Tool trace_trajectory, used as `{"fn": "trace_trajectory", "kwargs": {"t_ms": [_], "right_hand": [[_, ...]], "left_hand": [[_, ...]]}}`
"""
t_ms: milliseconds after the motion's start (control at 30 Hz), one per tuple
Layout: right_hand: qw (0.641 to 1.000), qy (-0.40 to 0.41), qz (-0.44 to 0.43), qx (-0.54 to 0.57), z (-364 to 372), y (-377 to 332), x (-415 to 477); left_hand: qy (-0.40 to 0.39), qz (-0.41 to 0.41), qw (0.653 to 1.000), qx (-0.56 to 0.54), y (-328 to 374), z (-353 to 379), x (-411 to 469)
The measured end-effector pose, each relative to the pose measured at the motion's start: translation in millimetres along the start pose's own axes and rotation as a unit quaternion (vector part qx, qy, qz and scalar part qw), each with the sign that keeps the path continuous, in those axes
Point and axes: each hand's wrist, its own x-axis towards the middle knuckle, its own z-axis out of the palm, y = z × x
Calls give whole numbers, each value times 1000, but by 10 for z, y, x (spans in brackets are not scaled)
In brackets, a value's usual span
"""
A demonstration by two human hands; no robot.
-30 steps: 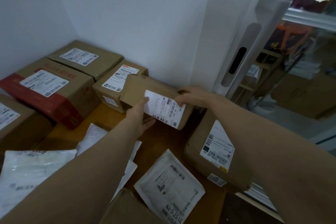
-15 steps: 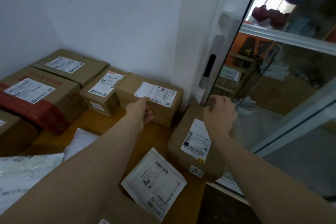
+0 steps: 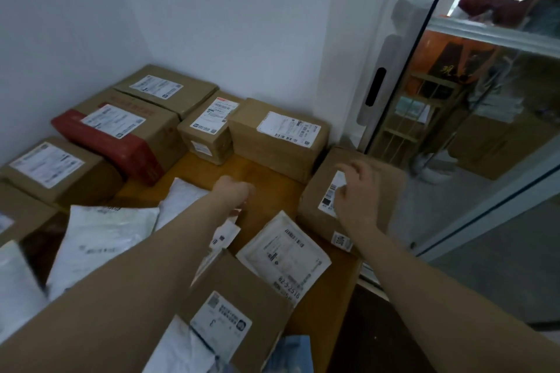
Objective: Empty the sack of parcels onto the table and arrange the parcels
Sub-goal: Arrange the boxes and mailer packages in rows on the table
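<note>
Several brown cardboard parcels stand in a row along the wall: a long box [image 3: 165, 91], a red-taped box [image 3: 121, 130], a small box [image 3: 209, 127] and a labelled box [image 3: 278, 136]. My left hand [image 3: 235, 194] hangs over the wooden table [image 3: 260, 175], next to white poly mailers [image 3: 100, 239]; its fingers point down and are hidden. My right hand [image 3: 354, 194] hovers with loosely bent fingers over the label of a brown box [image 3: 312, 203] at the table's right edge; I cannot tell whether they touch it. A white padded envelope [image 3: 285, 254] lies between my arms.
Another labelled box [image 3: 236, 306] lies near me, under my left forearm. A brown box [image 3: 51, 169] stands at the far left. A glass sliding door [image 3: 454, 130] runs close along the table's right edge. White walls close off the back and left.
Both hands have let go of the labelled box, which now stands against the wall. My left hand drew back toward the mailers. My right hand moved over the right-edge box.
</note>
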Motion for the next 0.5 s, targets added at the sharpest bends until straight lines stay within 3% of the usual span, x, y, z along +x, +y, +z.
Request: {"fn": "trace_trajectory", "kwargs": {"t_ms": [67, 133, 233, 300, 333, 400, 500], "right_hand": [[986, -65, -147, 44, 110, -153, -184], [964, -188, -182, 45, 203, -290, -367], [935, -335, -84, 79, 277, -441, -591], [882, -455, -6, 125, 299, -538, -720], [857, -505, -5, 99, 318, -591, -785], [835, -549, -34, 37, 380, -668, -917], [841, -540, -30, -1, 425, -764, -1086]], "left_hand": [[-22, 21, 994, 108, -131, -88, -95], [-56, 46, 976, 206, -241, -143, -222], [-94, 39, 958, 269, -428, -217, -358], [-82, 29, 956, 281, -577, -279, -408], [-67, 22, 957, 282, -651, -310, -442], [-41, 5, 968, 246, -783, -365, -544], [-42, -39, 982, 182, -999, -414, -712]]}}
